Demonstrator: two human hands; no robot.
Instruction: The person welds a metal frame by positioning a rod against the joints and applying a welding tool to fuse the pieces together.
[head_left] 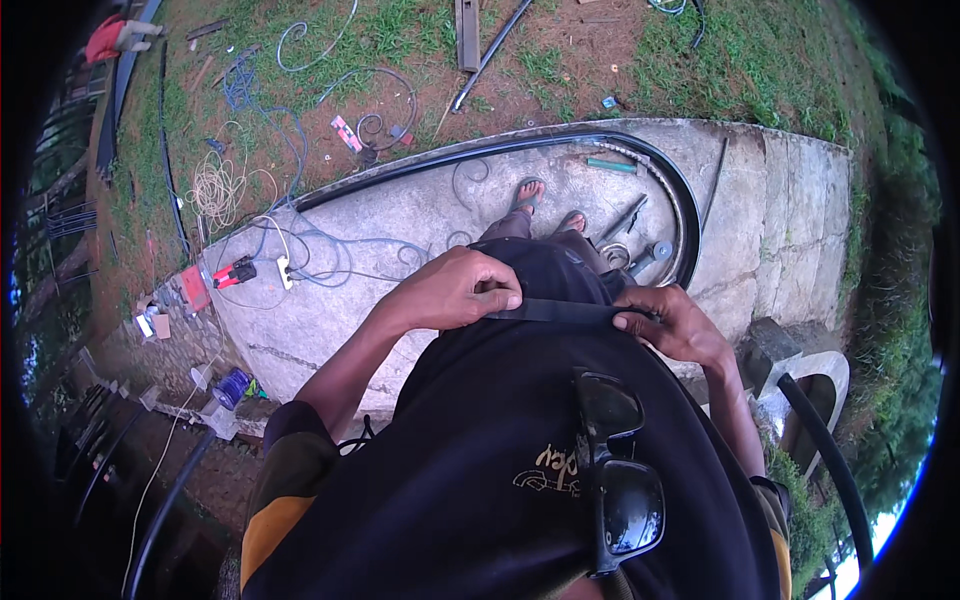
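Looking down from my head: at mid-frame, in front of my belly, I hold a flat black strip level between both hands. My left hand curls its fingers closed over the strip's left end; my right hand pinches the right end. It looks thin, light and springy, probably smooth, so I judge the ends the best hold. Below it lies the concrete slab with my sandalled feet.

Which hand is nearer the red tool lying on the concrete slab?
Left. The left hand grips one end of the black strip, on the side toward the red tool. The right hand pinches the strip's other end, farther away.
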